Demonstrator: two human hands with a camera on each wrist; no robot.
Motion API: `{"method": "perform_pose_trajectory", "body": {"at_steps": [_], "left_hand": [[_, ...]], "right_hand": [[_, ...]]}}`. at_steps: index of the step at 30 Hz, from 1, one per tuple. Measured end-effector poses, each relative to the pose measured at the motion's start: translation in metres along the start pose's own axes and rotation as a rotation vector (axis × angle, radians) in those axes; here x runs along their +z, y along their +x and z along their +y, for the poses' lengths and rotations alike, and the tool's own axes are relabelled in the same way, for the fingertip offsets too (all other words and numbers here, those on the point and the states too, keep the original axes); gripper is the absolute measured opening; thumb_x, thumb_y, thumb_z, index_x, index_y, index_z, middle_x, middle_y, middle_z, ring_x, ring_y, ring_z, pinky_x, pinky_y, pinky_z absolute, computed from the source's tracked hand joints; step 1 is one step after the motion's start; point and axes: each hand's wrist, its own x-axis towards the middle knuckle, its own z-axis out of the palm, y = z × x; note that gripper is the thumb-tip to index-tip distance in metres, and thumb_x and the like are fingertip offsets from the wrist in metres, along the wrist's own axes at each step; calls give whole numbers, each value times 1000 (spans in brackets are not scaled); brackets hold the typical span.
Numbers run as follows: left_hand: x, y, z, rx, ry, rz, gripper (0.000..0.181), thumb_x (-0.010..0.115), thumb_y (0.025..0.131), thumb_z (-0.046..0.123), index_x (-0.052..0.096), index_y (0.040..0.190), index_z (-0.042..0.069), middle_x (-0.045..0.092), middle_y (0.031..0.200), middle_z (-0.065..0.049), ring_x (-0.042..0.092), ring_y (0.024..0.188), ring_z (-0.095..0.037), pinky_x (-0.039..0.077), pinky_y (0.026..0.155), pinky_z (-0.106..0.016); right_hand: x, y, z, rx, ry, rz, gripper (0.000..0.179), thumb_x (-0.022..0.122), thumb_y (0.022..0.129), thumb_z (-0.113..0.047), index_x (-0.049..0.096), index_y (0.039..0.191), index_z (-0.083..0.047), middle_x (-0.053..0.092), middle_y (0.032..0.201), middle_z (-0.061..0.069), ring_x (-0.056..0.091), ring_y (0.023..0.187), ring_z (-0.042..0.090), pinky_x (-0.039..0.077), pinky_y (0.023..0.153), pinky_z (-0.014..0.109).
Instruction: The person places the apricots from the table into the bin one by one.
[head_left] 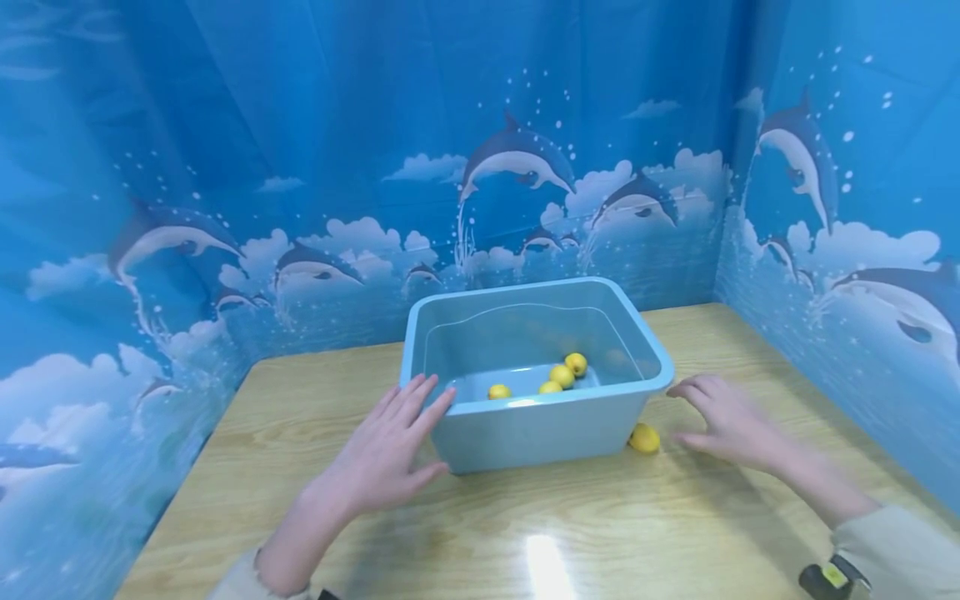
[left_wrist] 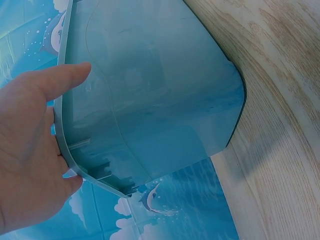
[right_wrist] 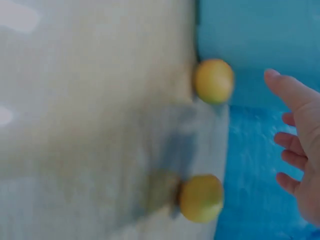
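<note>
A light blue plastic tub point(head_left: 540, 433) stands on the table with several yellow lemons point(head_left: 561, 377) on its floor. My left hand point(head_left: 386, 446) rests at the tub's front left corner, its fingers extended over the rim. In the left wrist view the thumb point(left_wrist: 70, 80) lies over the tub's outer wall. One lemon point(head_left: 644, 438) sits on the table against the tub's front right corner. Just right of it hovers my right hand point(head_left: 723, 421), blurred, fingers loosely bent around nothing. The right wrist view also has a second lemon point(right_wrist: 201, 198) on the table, hidden in the head view.
The tub stands on a light wood-grain table point(head_left: 322, 408). Blue curtains point(head_left: 360, 150) printed with dolphins hang behind the table and along its right side. A dark wrist strap point(head_left: 832, 577) shows at the right sleeve.
</note>
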Motion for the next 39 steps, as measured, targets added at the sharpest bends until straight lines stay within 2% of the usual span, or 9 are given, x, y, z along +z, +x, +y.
{"method": "perform_pose_trajectory", "body": {"at_steps": [5,13,17,25,30,35,39], "left_hand": [[0,0,0,-3,-4,-4,86,68,81,43,21,149,14,20,152,-13,16,139,-30,15,111,-47],[1,0,1,-7,4,-6,86,67,81,44,22,149,14,20,152,-14,17,138,-31,14,112,-46],[0,0,1,-9,-2,-10,86,67,81,44,22,149,13,19,152,-14,16,139,-30,13,112,-47],[0,0,1,-3,-1,2,86,67,81,44,22,148,13,20,151,-14,17,138,-31,14,111,-47],[0,0,1,-4,-2,13,87,68,80,43,23,148,13,21,151,-14,18,138,-31,15,111,-47],[0,0,1,-14,-11,-9,86,67,81,43,22,149,14,20,152,-13,16,139,-29,14,111,-47],[1,0,1,-11,-8,-7,87,67,81,43,21,149,14,19,152,-13,15,139,-29,13,112,-46]], "right_hand": [[14,-2,-14,51,-4,-45,56,82,64,-32,61,105,1,60,101,16,55,94,35,47,76,53],[32,-3,-24,145,-22,-128,55,79,68,-33,62,106,3,60,104,18,53,98,37,47,76,55],[37,-2,-27,154,-41,-143,53,79,68,-33,63,104,1,61,102,17,54,97,36,48,72,53],[43,-5,-28,183,-34,-160,45,80,68,-31,66,100,-2,60,102,14,52,99,35,46,75,51],[42,-7,-29,165,-45,-154,45,79,67,-32,66,99,-4,61,100,13,53,98,34,46,76,51],[39,-11,-30,120,-55,-146,43,79,65,-34,68,97,-8,61,97,10,53,95,32,47,75,50],[34,-12,-30,91,-45,-108,40,80,64,-32,68,94,-8,61,96,11,55,93,32,47,75,52]]}}
